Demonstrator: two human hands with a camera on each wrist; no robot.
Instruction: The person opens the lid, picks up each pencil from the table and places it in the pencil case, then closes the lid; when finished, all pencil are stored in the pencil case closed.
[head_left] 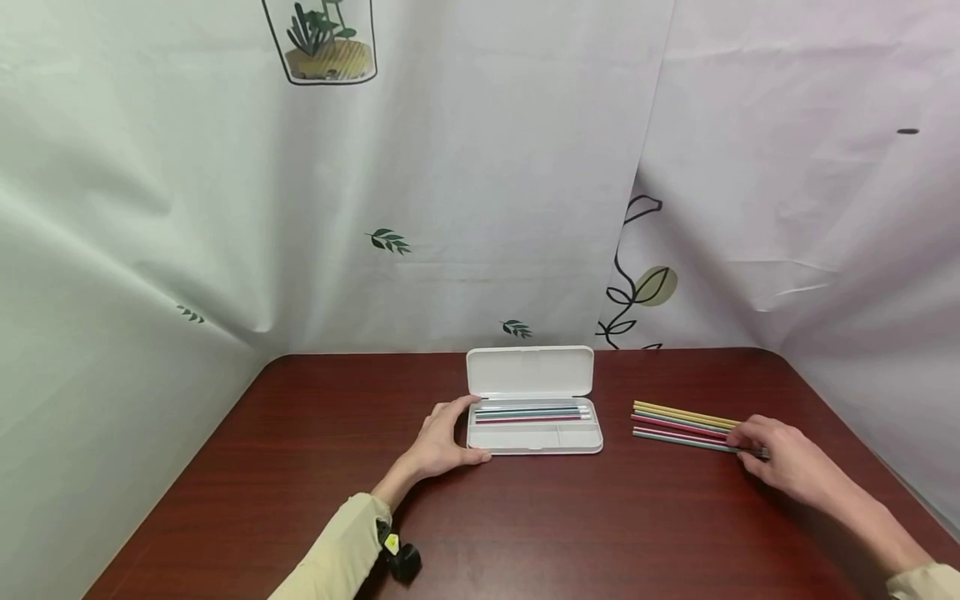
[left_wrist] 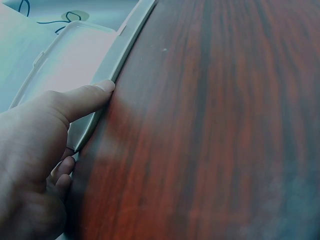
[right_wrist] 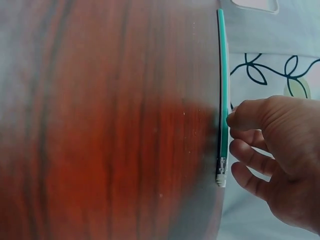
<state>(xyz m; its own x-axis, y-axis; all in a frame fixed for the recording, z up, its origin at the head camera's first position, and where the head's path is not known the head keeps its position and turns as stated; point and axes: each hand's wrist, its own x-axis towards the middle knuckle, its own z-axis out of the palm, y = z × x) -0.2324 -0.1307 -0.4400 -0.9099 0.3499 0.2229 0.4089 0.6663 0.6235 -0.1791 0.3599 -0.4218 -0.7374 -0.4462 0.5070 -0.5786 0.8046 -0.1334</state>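
Note:
A white pencil case (head_left: 521, 440) lies with its lid (head_left: 530, 372) raised; several pencils (head_left: 532, 413) are in its rear compartment. My left hand (head_left: 444, 437) grips the left end of the case, thumb along the front edge and a finger at the back corner. In the left wrist view, that thumb (left_wrist: 92, 100) presses the case's edge. To the right, loose pencils, yellow, red and green, lie side by side. My right hand (head_left: 783, 458) is over their right ends. In the right wrist view, its bent fingers are beside a green pencil (right_wrist: 223, 75), thumb tip at its edge; whether it pinches is unclear.
The dark red-brown wooden table (head_left: 300, 500) carries the case and pencils. Behind it hangs a pale curtain (head_left: 480, 167) with plant prints, reaching the table's back edge. A black device (head_left: 401, 558) is strapped on the left wrist.

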